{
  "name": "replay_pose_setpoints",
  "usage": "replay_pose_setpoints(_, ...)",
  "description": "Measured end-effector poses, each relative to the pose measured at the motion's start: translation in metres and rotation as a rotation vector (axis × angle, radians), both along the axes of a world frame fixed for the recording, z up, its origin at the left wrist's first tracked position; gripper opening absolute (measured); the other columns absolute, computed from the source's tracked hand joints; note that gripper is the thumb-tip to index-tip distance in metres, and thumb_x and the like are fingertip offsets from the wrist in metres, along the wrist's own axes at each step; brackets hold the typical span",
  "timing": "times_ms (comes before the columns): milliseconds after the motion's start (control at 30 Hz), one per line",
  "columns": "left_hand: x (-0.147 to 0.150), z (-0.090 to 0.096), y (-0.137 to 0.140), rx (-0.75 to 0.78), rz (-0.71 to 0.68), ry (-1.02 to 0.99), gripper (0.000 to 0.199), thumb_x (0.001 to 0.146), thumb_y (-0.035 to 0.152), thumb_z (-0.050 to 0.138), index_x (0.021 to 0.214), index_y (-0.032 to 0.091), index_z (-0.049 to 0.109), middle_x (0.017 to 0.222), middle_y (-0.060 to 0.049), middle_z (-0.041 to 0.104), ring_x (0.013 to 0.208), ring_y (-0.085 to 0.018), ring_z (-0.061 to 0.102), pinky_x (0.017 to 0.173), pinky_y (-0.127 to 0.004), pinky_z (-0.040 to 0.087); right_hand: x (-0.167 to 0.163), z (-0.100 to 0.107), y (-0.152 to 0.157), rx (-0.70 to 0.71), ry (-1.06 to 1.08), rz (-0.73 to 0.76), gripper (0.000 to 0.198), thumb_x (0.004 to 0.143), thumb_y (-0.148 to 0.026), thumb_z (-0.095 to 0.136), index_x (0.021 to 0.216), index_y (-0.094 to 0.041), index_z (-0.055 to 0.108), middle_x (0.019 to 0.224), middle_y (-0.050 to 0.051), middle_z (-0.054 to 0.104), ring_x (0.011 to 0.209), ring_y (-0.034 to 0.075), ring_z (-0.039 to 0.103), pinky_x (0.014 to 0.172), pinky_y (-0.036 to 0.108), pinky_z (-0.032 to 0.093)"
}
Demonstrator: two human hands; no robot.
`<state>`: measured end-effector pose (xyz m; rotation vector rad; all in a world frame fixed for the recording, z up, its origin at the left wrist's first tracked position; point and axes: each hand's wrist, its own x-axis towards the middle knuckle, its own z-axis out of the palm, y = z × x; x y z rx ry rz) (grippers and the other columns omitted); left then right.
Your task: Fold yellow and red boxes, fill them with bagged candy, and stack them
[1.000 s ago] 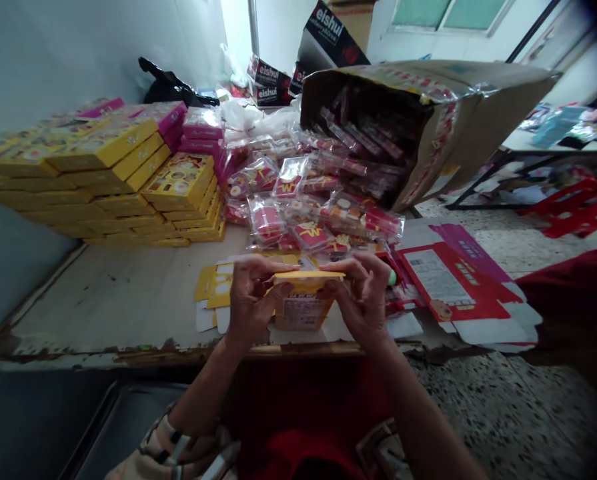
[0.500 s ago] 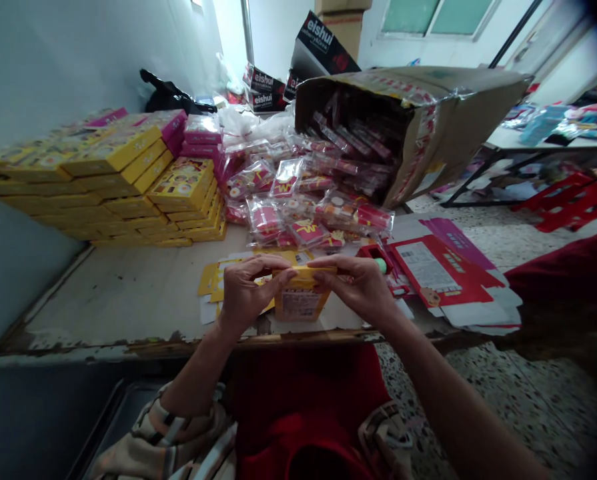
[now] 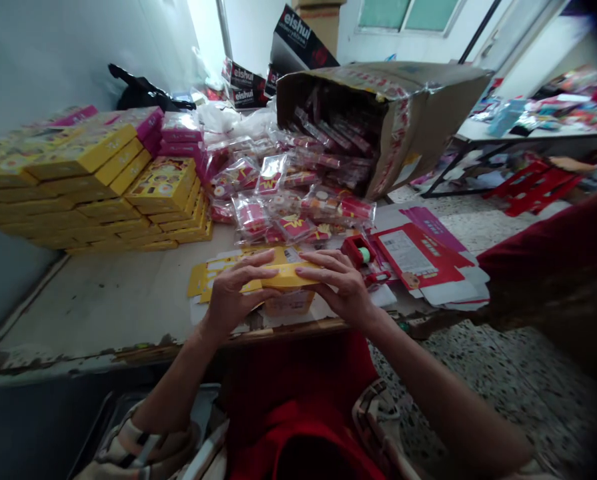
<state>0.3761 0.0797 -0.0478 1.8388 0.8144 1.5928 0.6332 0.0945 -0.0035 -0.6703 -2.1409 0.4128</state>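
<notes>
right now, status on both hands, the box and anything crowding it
Left hand and right hand holding yellow box, one at each end. Flattened yellow cardboard beside left hand. Red tape dispenser just beyond right hand.

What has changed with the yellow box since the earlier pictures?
The left hand and right hand now lie flatter over the yellow box; its printed panel shows less, its yellow top more. Both still hold it. The stacked yellow boxes and open carton stayed in place.

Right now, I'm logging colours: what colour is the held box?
The box is mainly yellow; head view.
</notes>
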Motion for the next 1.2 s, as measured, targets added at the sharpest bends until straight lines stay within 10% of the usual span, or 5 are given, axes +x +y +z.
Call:
replay_pose_setpoints(400,0.02,0.018,0.001,-0.145,0.052,-0.185,0.014,0.08,0.023,0.084,0.091,0.017,0.077,0.105,-0.009,0.08,0.097,-0.02,0.077,0.081,-0.027,0.064,-0.008,0.028,0.004,-0.178,0.019,-0.085,0.018,0.094,-0.026,0.072,0.108,-0.022,0.081,0.1,0.005,0.082,0.086,0.02,0.078,0.077,0.03,0.062)
replay_pose_setpoints(767,-0.001,0.016,0.009,0.093,0.05,0.058,0.014,0.079,0.024,0.087,0.09,0.021,0.08,0.109,-0.009,0.081,0.1,-0.022,0.077,0.09,-0.034,0.061,0.006,0.018,-0.003,0.013,-0.082,0.062,0.033,0.093,-0.019,0.074,0.125,-0.026,0.076,0.127,0.008,0.075,0.116,0.024,0.073,0.099,0.038,0.061)
replay_pose_setpoints(933,0.006,-0.006,0.023,0.068,-0.049,0.054,0.03,0.079,0.03,0.087,0.099,0.02,0.067,0.119,-0.011,0.076,0.106,-0.023,0.074,0.084,-0.031,0.061,-0.009,-0.003,-0.009,0.079,-0.032,-0.119,0.033,0.098,-0.018,0.065,0.127,-0.031,0.073,0.137,0.006,0.07,0.119,0.025,0.07,0.103,0.045,0.055)
replay_pose_setpoints(1100,0.036,0.0,0.026,0.037,0.105,-0.118,0.032,0.082,0.029,0.083,0.1,0.021,0.058,0.091,0.001,0.068,0.071,-0.011,0.066,0.061,-0.019,0.052,0.024,0.028,0.007,-0.38,0.014,0.059,0.047,0.1,-0.041,0.061,0.146,-0.031,0.056,0.148,0.008,0.062,0.126,0.025,0.066,0.1,0.042,0.058)
replay_pose_setpoints(1200,0.037,0.016,0.004,0.049,0.198,-0.126,0.025,0.084,0.027,0.08,0.1,0.021,0.062,0.095,0.001,0.068,0.075,-0.011,0.064,0.064,-0.02,0.051,0.083,0.048,0.007,-0.504,0.063,-0.264,0.056,0.097,-0.051,0.062,0.147,-0.03,0.051,0.148,0.01,0.06,0.115,0.024,0.069,0.092,0.038,0.059)
